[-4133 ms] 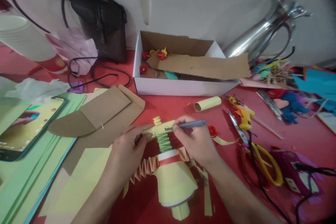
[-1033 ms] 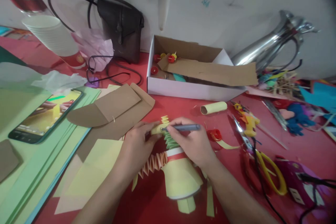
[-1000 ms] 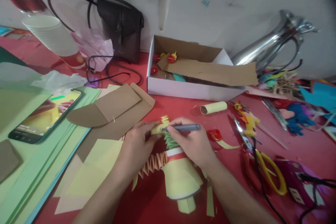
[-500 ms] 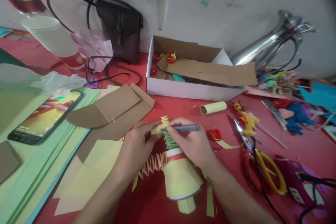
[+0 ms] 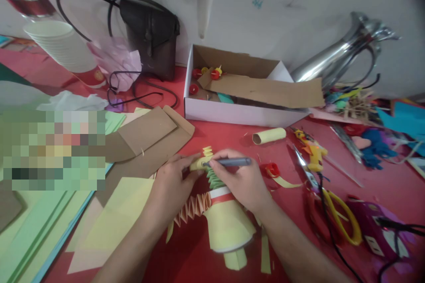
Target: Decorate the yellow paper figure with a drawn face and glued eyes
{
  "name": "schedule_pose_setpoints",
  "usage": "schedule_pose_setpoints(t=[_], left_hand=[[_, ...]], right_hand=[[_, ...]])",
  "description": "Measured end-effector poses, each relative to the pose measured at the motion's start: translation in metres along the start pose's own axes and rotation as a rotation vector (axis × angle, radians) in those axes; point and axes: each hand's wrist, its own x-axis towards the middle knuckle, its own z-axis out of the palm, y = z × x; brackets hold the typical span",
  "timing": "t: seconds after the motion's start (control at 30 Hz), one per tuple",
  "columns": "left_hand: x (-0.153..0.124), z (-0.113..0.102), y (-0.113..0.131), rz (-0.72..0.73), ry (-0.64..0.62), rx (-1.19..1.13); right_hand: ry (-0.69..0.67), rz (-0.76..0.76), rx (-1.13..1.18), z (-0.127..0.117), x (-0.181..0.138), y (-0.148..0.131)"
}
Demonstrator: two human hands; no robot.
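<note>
A paper figure lies on the red table, its body a cup (image 5: 229, 225) wrapped in yellow paper. A folded green paper neck (image 5: 215, 179) joins it to a small yellow paper head (image 5: 196, 164) topped by a yellow zigzag strip (image 5: 207, 151). With thumb and fingers, my left hand (image 5: 172, 179) pinches the left side of that head. My right hand (image 5: 241, 181) grips a grey pen (image 5: 234, 161), its tip against the head by a dark drawn mark. An orange accordion-folded paper arm (image 5: 192, 210) sticks out to the left under my left wrist.
Behind my hands stands a white cardboard box (image 5: 232, 112) with a cardboard strip across it. Scissors (image 5: 341, 216), a yellow paper roll (image 5: 269, 136) and a red coil (image 5: 272, 169) lie to the right. Coloured paper sheets (image 5: 116, 212) and a brown envelope (image 5: 149, 132) cover the left.
Both hands keep nearly the same pose, with the pen tip still at the head. The whole view has shifted very slightly, and a pixelated patch now covers the phone at left.
</note>
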Motion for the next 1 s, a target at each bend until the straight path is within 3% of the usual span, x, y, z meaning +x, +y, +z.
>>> schedule_pose_setpoints(t=[1.0], left_hand=[[0.0005,0.0005,-0.0025,0.038,0.015,0.024]], right_hand=[[0.000,0.019,0.002,0.0004,-0.0017,0.0015]])
